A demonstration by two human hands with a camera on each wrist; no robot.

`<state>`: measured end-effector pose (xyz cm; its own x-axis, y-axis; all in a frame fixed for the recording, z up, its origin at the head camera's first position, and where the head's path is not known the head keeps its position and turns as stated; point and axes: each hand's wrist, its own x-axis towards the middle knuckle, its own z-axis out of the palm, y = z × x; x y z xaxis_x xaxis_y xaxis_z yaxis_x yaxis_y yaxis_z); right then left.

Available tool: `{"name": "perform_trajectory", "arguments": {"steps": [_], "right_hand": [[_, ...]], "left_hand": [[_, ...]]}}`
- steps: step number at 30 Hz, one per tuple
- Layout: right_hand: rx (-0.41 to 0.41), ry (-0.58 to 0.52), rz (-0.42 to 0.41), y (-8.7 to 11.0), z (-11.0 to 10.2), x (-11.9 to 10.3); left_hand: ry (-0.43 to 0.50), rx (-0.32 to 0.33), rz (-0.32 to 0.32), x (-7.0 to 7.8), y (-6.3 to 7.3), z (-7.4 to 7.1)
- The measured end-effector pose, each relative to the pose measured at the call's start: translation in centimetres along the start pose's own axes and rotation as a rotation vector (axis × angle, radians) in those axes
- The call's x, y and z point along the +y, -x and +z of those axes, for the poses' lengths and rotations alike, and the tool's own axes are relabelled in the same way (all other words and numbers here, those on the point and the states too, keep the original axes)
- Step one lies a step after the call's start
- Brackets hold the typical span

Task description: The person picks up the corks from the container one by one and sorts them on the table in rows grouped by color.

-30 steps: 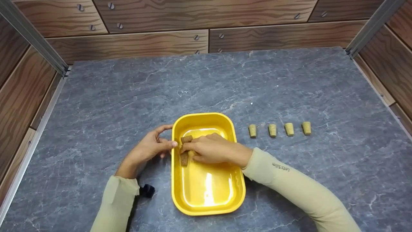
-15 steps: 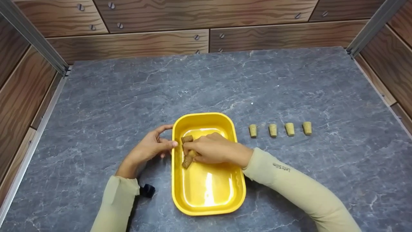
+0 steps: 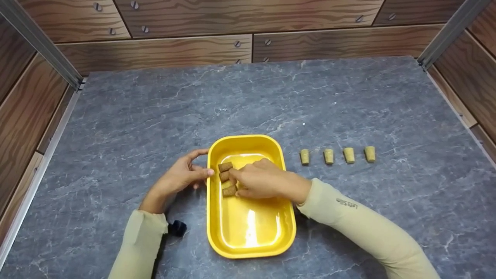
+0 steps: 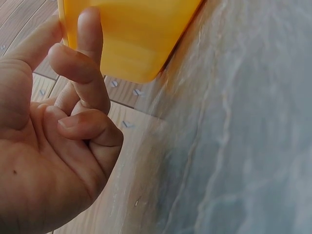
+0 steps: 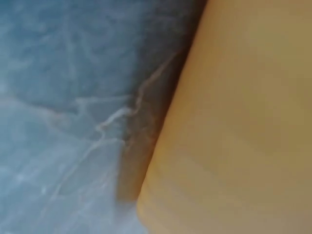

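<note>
Head: three speckled brown corks [image 3: 229, 191] lie in a row inside the yellow tray [image 3: 236, 232], near its left wall; the right hand [image 3: 263, 179] partly covers the middle one, whether its fingers grip I cannot tell; the left hand [image 3: 179, 176] pinches the tray's side; left wrist: tray cut off, lower fingers bent; right wrist: blurred tray wall.

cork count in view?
7 visible: 4 pale corks on the table, in a row right of the yellow tray; 3 brown corks inside it, near its left wall. The right hand may hide more.
</note>
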<state>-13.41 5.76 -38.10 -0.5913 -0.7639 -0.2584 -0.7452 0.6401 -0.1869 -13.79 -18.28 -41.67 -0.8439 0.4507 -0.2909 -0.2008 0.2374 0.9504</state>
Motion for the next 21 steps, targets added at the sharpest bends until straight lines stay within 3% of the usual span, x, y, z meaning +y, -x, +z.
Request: {"name": "perform_trajectory", "arguments": {"steps": [10, 21], "right_hand": [[-0.033, -0.003, 0.015, 0.34, 0.01, -0.2], [-0.044, -0.007, -0.094, 0.02, 0.06, 0.0]], "left_hand": [[0.003, -0.002, 0.008, 0.08, 0.0, 0.11], [0.003, -0.007, -0.003, 0.17, -0.02, 0.0]]}}
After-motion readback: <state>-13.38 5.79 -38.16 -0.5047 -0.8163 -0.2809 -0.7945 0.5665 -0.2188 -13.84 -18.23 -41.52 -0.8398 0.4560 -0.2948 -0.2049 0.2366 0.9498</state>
